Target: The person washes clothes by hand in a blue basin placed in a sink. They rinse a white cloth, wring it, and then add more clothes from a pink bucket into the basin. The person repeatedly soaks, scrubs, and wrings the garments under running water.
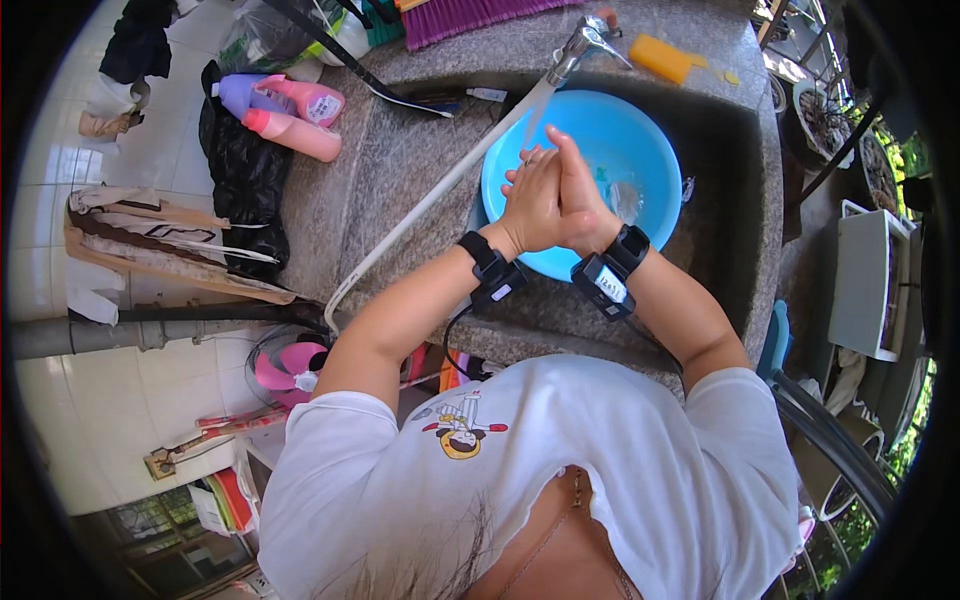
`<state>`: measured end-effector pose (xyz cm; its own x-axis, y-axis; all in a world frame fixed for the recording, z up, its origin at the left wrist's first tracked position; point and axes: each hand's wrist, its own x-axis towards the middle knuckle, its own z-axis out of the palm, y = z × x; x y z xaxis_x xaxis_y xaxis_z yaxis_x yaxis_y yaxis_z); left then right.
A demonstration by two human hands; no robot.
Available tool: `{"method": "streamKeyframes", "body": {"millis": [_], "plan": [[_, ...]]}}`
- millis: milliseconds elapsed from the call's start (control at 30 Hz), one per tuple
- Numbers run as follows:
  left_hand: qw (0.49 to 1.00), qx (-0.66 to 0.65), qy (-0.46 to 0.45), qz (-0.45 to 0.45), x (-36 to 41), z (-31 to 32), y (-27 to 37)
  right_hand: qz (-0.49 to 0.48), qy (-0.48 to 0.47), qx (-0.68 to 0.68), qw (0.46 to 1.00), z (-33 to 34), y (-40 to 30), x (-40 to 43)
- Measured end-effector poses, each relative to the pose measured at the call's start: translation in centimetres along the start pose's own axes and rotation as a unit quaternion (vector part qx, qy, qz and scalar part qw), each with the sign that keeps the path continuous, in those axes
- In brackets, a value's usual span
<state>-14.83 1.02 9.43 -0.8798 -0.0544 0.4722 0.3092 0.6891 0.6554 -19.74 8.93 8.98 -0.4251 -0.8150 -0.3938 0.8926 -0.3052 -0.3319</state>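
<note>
My left hand (534,201) and my right hand (583,196) are pressed together above a light-blue plastic basin (660,157). Both look wet, and their fingers overlap. The palms face each other, so whatever lies between them is hidden. From the chrome tap (576,52) a thin stream of water (535,124) runs down close to my fingertips. Some water and a clear, crumpled-looking thing (624,199) show at the bottom of the basin. The basin stands inside a stone sink (724,187). Each wrist bears a black strap with a small device.
A white pipe (427,206) slants from the tap across the stone counter (375,180). An orange block (660,58) sits behind the sink. Pink and purple bottles (296,135) lie at the left on a black bag (244,180). A purple-bristled broom (480,19) is at the back.
</note>
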Motion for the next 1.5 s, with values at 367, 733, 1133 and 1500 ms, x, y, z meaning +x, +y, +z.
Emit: {"method": "streamKeyframes", "body": {"millis": [367,733,1133,1500], "plan": [[0.698,-0.576,0.126,-0.407,-0.3,-0.7,1.3,-0.441,0.049,-0.552,0.706,-1.1,2.4,-0.1],[0.631,-0.452,0.155,-0.611,-2.4,3.3,1.9,-0.036,-0.137,-0.986,0.092,2.2,-0.9,-2.4],[0.609,-0.514,0.079,-0.599,-1.2,4.4,-1.0,0.064,-0.204,-0.96,-0.179,-1.3,0.1,-0.7],[0.727,-0.501,0.167,-0.439,-0.2,1.7,-1.5,-0.261,-0.09,-0.961,0.033,-1.5,-1.2,-0.8]]}}
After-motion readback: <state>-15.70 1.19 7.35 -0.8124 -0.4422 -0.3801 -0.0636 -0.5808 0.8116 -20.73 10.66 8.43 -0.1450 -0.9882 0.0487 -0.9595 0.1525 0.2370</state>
